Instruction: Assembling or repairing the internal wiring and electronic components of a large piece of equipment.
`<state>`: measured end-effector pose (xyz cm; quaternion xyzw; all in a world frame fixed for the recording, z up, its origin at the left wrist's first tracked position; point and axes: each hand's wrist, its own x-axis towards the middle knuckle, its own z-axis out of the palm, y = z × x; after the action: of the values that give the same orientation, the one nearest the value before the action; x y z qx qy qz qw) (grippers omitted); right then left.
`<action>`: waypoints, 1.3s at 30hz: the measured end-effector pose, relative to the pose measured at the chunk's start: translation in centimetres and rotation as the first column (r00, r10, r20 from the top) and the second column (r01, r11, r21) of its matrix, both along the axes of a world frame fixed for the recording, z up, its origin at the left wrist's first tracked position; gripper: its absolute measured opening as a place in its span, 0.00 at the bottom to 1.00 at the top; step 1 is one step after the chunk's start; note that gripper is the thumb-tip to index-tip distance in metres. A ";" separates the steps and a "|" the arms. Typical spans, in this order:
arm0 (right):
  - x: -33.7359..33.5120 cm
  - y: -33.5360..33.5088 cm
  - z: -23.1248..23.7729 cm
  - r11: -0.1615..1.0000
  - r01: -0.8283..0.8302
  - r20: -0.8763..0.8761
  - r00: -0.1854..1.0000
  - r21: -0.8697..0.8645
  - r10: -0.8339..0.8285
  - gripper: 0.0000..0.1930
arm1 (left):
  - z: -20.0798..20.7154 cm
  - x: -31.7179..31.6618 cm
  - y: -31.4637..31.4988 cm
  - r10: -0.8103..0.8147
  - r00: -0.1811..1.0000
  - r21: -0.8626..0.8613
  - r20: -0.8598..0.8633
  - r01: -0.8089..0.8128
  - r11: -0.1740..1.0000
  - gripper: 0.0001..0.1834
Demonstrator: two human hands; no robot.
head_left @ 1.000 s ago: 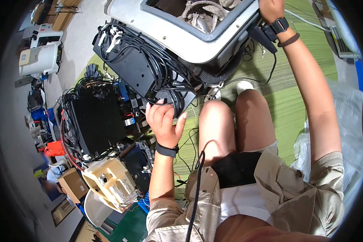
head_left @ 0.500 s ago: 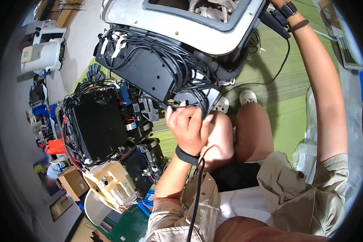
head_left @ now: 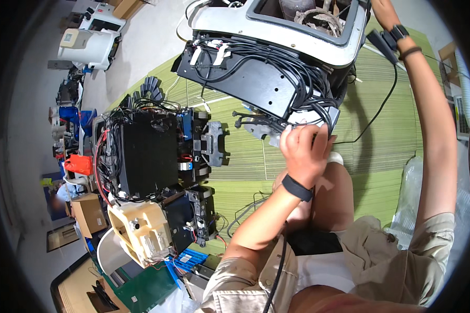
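Note:
A machine with a white housing [head_left: 277, 37] stands ahead of me, with a black metal box [head_left: 245, 86] on its near side. Thick black cables [head_left: 303, 78] run over the box toward its lower right corner. At that corner my left hand [head_left: 305, 154] is closed round part of the cables, its fingertips partly hidden. Loose cable ends with small connectors [head_left: 240, 119] stick out to its left. My right hand [head_left: 384, 14] is by the housing's far right edge, its fingers cut off by the picture's rim. Beside its wrist hangs a black plug-like part [head_left: 382, 46] on a cord.
To the left stands another black machine unit [head_left: 149, 156] wrapped in wires. Nearer me are a cream plastic shell [head_left: 136, 229] and blue plastic parts [head_left: 188, 259]. Green matting [head_left: 245, 172] covers the floor. Clear plastic wrap [head_left: 404, 195] lies at right.
The view has shifted, and the white machine with my left hand now stands farther right. The gap to the left unit is wider, and loose cable ends show beside my left hand.

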<state>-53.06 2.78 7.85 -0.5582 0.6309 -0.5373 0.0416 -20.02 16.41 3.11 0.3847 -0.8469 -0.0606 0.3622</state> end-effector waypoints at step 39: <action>24.9 11.7 -5.5 0.897 0.340 0.569 0.812 -0.282 -0.128 0.17 | 1.7 15.7 -37.9 -0.002 0.906 0.496 0.424 -0.231 0.837 0.16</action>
<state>-28.20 14.45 2.33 -0.2994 0.5455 -0.7817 0.0423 -4.30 -21.48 4.80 0.5253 -0.8273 -0.1902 0.0589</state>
